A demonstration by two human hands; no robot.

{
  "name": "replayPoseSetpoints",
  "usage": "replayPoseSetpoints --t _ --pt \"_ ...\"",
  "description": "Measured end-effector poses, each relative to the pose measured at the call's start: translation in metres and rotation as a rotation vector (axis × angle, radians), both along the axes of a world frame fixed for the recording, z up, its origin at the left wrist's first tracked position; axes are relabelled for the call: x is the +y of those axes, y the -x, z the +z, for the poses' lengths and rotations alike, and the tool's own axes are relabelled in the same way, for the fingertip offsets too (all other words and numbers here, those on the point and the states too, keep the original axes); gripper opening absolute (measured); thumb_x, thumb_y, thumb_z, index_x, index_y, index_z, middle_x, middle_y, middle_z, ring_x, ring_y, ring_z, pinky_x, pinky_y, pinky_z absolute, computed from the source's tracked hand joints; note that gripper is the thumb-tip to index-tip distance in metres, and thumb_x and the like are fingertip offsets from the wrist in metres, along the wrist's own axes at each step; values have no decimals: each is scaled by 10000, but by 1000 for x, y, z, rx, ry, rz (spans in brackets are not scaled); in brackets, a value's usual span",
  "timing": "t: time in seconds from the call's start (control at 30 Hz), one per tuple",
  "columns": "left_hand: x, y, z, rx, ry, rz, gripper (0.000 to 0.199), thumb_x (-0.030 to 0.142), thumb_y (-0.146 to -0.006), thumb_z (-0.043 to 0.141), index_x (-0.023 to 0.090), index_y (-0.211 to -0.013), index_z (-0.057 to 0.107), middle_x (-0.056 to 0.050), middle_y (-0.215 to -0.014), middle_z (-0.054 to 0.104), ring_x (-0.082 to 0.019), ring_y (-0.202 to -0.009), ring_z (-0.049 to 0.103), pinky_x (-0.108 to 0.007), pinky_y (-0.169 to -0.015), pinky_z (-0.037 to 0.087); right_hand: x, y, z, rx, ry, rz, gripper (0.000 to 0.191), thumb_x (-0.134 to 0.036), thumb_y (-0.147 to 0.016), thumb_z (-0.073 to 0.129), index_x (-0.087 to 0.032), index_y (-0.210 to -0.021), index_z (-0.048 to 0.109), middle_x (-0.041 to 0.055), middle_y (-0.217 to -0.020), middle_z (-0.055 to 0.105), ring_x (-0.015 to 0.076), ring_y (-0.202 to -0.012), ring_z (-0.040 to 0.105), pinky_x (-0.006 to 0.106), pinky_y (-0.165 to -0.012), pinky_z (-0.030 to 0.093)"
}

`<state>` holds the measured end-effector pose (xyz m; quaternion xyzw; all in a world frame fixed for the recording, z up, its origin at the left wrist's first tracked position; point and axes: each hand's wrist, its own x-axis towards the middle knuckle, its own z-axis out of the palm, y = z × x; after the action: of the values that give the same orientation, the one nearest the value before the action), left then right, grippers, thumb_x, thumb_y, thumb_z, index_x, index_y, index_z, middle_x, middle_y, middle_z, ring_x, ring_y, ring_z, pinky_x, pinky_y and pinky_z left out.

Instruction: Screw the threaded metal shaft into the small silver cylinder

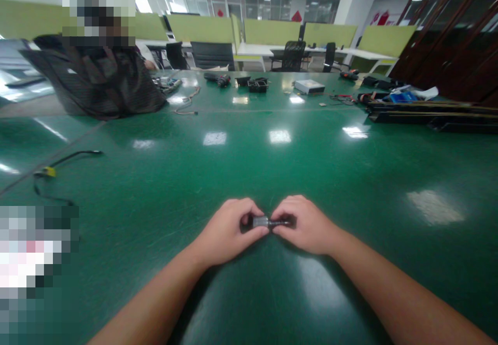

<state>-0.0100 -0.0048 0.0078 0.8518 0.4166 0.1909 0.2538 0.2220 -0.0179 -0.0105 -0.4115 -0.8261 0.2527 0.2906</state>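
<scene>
Just above the green tabletop (249, 174), both my hands meet at one small object at the lower middle of the view. It has a short grey cylindrical body (260, 221) and a thin dark shaft (280, 223) pointing right; its exact kind is not clear. My left hand (225, 233) is closed, with thumb and fingers pinching the grey body. Closed round the shaft near where it joins the body is my right hand (307, 225), thumb below and fingers above. The object lies level, and fingertips hide parts of it.
A dark woven bag (112, 85) stands at the far left. A black cable (73, 155) lies left. Along the back are a power drill (218, 79), black plastic parts (257, 84) and a silver box (309, 86). Long black strips (428, 114) lie at the far right.
</scene>
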Motion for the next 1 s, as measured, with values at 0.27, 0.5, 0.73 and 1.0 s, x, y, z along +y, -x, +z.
replayPoseSetpoints --t 0.27,0.5,0.73,1.0 --pt "1 1 0 -8 -13 -8 230 426 -865 692 207 -932 674 -11 -809 660 -180 -751 586 -311 -737 419 -1 -3 2 5 -4 19 141 -131 -771 723 -204 -887 689 7 -829 709 174 -798 620 354 -838 421" --pt "1 2 -1 -4 -15 -8 236 430 -864 698 207 -937 675 -8 -813 654 -178 -757 585 -313 -744 411 0 -4 2 10 5 18 133 -125 -766 715 -202 -871 688 4 -828 702 169 -795 615 337 -818 421" --pt "0 1 1 -12 1 -9 214 413 -864 697 210 -927 684 -5 -812 659 -176 -754 584 -310 -738 416 3 -10 0 -23 3 19 163 -106 -735 718 -209 -858 686 -8 -803 695 166 -776 614 343 -821 407" --pt "0 2 0 5 8 11 230 431 -868 688 212 -935 687 -9 -812 657 -180 -754 582 -303 -721 417 7 -20 2 -52 12 -2 130 -113 -719 740 -206 -803 705 -27 -748 682 145 -733 607 340 -819 381"
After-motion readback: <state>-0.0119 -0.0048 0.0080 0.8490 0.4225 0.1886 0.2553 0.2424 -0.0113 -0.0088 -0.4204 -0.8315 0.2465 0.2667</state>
